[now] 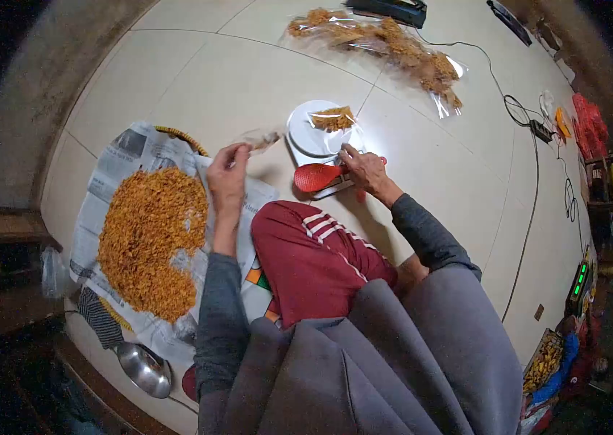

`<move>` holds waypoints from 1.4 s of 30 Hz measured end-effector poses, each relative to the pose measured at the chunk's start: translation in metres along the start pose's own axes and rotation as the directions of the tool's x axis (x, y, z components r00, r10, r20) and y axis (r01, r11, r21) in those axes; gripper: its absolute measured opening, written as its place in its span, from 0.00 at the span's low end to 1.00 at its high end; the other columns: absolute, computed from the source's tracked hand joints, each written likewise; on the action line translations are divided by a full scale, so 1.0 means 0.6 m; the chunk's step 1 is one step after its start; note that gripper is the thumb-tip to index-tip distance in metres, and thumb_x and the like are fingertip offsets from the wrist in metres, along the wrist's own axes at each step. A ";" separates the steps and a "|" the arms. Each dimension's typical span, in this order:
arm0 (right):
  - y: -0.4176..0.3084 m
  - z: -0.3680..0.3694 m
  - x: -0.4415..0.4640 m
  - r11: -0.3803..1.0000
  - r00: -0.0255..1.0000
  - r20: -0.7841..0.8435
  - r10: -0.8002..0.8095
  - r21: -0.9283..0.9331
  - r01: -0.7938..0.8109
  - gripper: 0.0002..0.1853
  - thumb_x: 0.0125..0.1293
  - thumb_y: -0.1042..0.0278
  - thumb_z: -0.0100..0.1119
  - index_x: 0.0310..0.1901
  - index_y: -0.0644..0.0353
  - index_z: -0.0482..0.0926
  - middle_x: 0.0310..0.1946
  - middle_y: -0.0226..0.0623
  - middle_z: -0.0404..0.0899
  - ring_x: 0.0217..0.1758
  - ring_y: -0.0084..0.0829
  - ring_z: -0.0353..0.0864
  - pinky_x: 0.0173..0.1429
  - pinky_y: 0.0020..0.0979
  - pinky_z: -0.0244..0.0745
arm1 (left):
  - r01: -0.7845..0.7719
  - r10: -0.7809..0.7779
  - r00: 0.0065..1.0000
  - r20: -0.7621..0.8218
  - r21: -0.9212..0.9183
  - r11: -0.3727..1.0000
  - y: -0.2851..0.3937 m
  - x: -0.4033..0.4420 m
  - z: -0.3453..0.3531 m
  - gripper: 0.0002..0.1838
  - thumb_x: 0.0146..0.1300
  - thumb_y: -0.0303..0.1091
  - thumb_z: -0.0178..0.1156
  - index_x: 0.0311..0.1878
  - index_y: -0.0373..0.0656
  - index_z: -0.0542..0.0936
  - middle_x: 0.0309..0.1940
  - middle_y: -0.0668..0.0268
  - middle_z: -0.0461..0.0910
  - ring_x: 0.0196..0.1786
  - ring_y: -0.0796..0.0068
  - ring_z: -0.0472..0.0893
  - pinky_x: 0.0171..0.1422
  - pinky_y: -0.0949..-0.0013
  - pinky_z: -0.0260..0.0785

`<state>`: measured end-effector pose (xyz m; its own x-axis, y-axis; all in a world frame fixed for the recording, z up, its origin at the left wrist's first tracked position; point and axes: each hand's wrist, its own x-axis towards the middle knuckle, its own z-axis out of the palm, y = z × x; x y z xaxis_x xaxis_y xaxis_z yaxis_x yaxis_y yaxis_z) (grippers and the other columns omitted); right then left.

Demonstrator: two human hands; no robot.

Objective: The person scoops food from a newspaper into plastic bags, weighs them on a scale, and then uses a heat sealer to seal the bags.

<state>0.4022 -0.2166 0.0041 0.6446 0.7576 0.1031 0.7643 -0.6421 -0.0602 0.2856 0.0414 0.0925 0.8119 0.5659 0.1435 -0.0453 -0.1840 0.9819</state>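
The two hands are apart at the middle of the frame. The right hand [368, 170] is closed round the handle of a glossy red spoon [315, 177] with a broad, rounded bowl; its fingertips are at the edge of a clear, shiny plastic bag [333, 119] of crumbly orange flakes, lying on the round white plate [308, 139] of a scale. The left hand [228, 172] has its thumb and fingers curled close together beside a crinkled, transparent plastic piece [259, 139]; whether it grips this, I cannot tell.

At left, a rough heap of orange-brown flakes [148, 243] spreads over flat printed newspaper [114, 170]. At lower left lies a smooth, rounded metal ladle [145, 368]. Filled clear bags [386, 45] lie in a row at upper centre, on pale, smooth tiles [197, 80].
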 end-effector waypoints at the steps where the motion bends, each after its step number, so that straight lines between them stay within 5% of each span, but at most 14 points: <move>1: 0.006 -0.006 -0.005 0.999 0.999 -0.038 -0.031 0.034 0.032 0.20 0.45 0.73 0.51 0.44 0.55 0.69 0.46 0.39 0.70 0.24 0.39 0.77 0.28 0.36 0.73 | 0.008 -0.008 0.999 0.034 -0.002 1.000 -0.009 0.003 0.029 0.09 0.56 0.30 0.54 0.37 0.36 0.76 0.31 0.66 0.77 0.36 0.80 0.75 0.42 0.78 0.66; 4: 0.016 -0.111 -0.020 0.971 0.983 0.040 0.179 0.150 -0.183 0.15 0.45 0.74 0.51 0.38 0.54 0.74 0.31 0.37 0.77 0.25 0.37 0.77 0.31 0.35 0.73 | 0.128 -0.114 0.979 0.169 -0.072 0.989 -0.052 -0.005 0.101 0.12 0.54 0.31 0.55 0.40 0.36 0.75 0.40 0.60 0.76 0.38 0.77 0.75 0.43 0.76 0.66; 6: 0.054 -0.156 -0.030 0.894 0.954 -0.074 0.290 0.376 -0.243 0.14 0.44 0.77 0.49 0.35 0.55 0.76 0.23 0.39 0.77 0.25 0.35 0.78 0.32 0.33 0.72 | 0.005 -0.044 0.958 0.284 0.138 0.990 -0.086 -0.021 0.127 0.15 0.51 0.30 0.55 0.44 0.37 0.74 0.48 0.56 0.70 0.46 0.71 0.72 0.49 0.73 0.63; 10: 0.155 -0.215 0.000 0.904 0.906 -0.184 0.380 0.281 -0.322 0.16 0.44 0.79 0.49 0.37 0.55 0.76 0.24 0.41 0.76 0.24 0.34 0.76 0.29 0.31 0.69 | -0.163 0.032 0.911 0.412 0.288 0.944 -0.059 -0.046 0.106 0.21 0.49 0.29 0.54 0.50 0.42 0.70 0.61 0.58 0.56 0.63 0.66 0.56 0.61 0.70 0.52; 14: 0.263 -0.256 0.081 0.965 0.780 -0.596 0.190 -0.032 -0.260 0.07 0.47 0.72 0.51 0.31 0.54 0.75 0.24 0.41 0.75 0.27 0.41 0.75 0.30 0.37 0.69 | -0.224 0.076 0.949 0.304 0.487 0.844 -0.045 -0.078 -0.067 0.20 0.50 0.28 0.54 0.49 0.36 0.69 0.58 0.54 0.59 0.58 0.61 0.63 0.60 0.68 0.54; 17: 0.357 -0.274 0.126 0.895 0.846 -0.427 0.320 -0.157 -0.418 0.12 0.59 0.69 0.38 0.41 0.52 0.71 0.33 0.37 0.76 0.35 0.34 0.75 0.37 0.35 0.68 | 0.042 -0.030 0.999 -0.033 0.494 0.869 -0.031 -0.154 -0.222 0.17 0.53 0.31 0.54 0.46 0.35 0.71 0.50 0.56 0.68 0.51 0.66 0.69 0.55 0.70 0.60; 18: 0.444 -0.230 0.153 0.971 0.754 -0.656 0.016 0.189 0.143 0.14 0.59 0.68 0.45 0.47 0.53 0.70 0.35 0.38 0.77 0.35 0.30 0.76 0.40 0.31 0.70 | 0.143 -0.071 0.986 -0.152 0.542 0.828 -0.027 -0.187 -0.275 0.16 0.54 0.32 0.54 0.45 0.35 0.72 0.47 0.57 0.70 0.48 0.68 0.71 0.53 0.71 0.61; 21: 0.243 -0.244 0.157 0.977 0.867 -0.473 0.158 0.203 -0.067 0.16 0.57 0.70 0.47 0.48 0.61 0.70 0.41 0.33 0.74 0.44 0.27 0.72 0.50 0.26 0.65 | 0.449 -0.219 0.859 -0.463 0.476 0.756 -0.030 -0.343 -0.403 0.14 0.55 0.33 0.53 0.42 0.36 0.74 0.37 0.61 0.76 0.40 0.74 0.74 0.46 0.73 0.64; 24: 0.046 -0.215 0.149 0.854 0.917 -0.367 0.159 0.518 0.059 0.15 0.53 0.75 0.52 0.45 0.59 0.71 0.37 0.39 0.75 0.39 0.26 0.74 0.42 0.26 0.69 | 0.524 -0.201 0.788 -0.582 0.460 0.717 -0.023 -0.449 -0.427 0.12 0.55 0.34 0.52 0.39 0.37 0.76 0.28 0.65 0.77 0.32 0.80 0.73 0.40 0.76 0.65; 27: -0.191 -0.130 0.112 0.788 0.951 -0.292 -0.102 0.559 0.257 0.15 0.48 0.77 0.55 0.41 0.60 0.73 0.36 0.35 0.76 0.38 0.30 0.75 0.44 0.29 0.69 | 0.684 -0.493 0.691 -0.529 0.256 0.683 -0.050 -0.521 -0.428 0.13 0.53 0.39 0.54 0.30 0.37 0.79 0.19 0.66 0.76 0.24 0.79 0.72 0.32 0.75 0.65; 29: -0.352 -0.110 0.058 0.495 0.943 -0.144 -0.300 0.821 0.283 0.19 0.43 0.82 0.49 0.42 0.61 0.73 0.40 0.43 0.73 0.45 0.39 0.72 0.48 0.29 0.67 | 0.610 -0.454 0.791 -0.409 0.577 0.543 -0.062 -0.536 -0.390 0.18 0.50 0.46 0.56 0.26 0.36 0.79 0.20 0.51 0.76 0.26 0.58 0.77 0.32 0.63 0.66; 31: -0.464 -0.090 0.022 0.485 0.855 -0.100 -0.508 0.788 0.380 0.16 0.44 0.77 0.51 0.39 0.61 0.74 0.40 0.41 0.72 0.43 0.39 0.73 0.42 0.34 0.70 | 0.572 -0.479 0.797 -0.367 0.713 0.405 -0.056 -0.533 -0.343 0.22 0.45 0.48 0.58 0.34 0.37 0.76 0.28 0.46 0.75 0.35 0.50 0.76 0.40 0.57 0.67; 36: -0.557 -0.046 -0.020 0.536 0.689 0.237 -0.685 0.804 0.256 0.13 0.47 0.70 0.56 0.37 0.61 0.76 0.32 0.44 0.76 0.37 0.42 0.75 0.40 0.35 0.69 | 0.681 -0.460 0.727 -0.510 0.619 0.390 -0.104 -0.510 -0.283 0.21 0.43 0.40 0.59 0.40 0.39 0.70 0.31 0.48 0.75 0.37 0.49 0.74 0.40 0.54 0.66; 42: -0.549 -0.019 -0.037 0.464 0.636 0.102 -0.765 0.772 0.434 0.17 0.48 0.61 0.59 0.40 0.58 0.75 0.37 0.40 0.75 0.40 0.42 0.74 0.42 0.34 0.69 | 0.548 -0.382 0.834 -0.397 0.673 0.497 -0.146 -0.509 -0.264 0.16 0.42 0.43 0.58 0.30 0.40 0.76 0.26 0.49 0.75 0.33 0.52 0.75 0.37 0.57 0.68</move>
<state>0.1361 -0.0231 0.0330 -0.1727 0.9849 0.0107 0.6500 0.1221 -0.7501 -0.0505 0.0119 -0.0176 0.4635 0.8618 -0.2060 0.8141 -0.3222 0.4832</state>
